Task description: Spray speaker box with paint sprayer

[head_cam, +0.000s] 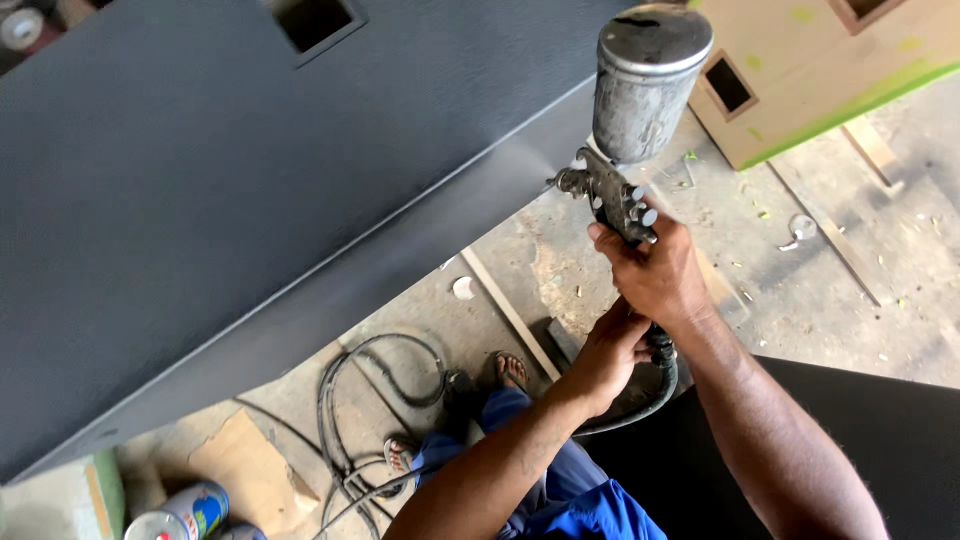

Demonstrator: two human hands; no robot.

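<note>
My right hand (655, 275) grips the handle of a metal spray gun (610, 195) with a round grey cup (645, 80) on top. Its nozzle points left at the edge of a large grey-painted panel (200, 180), and a faint mist shows at the tip. My left hand (605, 355) is closed around the black air hose (655, 385) just below the gun's handle. The panel has a rectangular cut-out (312, 22) near its top.
A bare wooden panel with green patches (810, 70) lies at the upper right. Coiled black hose (370, 410) lies on the concrete floor beside my sandalled feet (510, 370). A paint can (180, 515), cardboard (250, 470) and wood strips (510, 310) are scattered about. A black panel (900, 440) sits at lower right.
</note>
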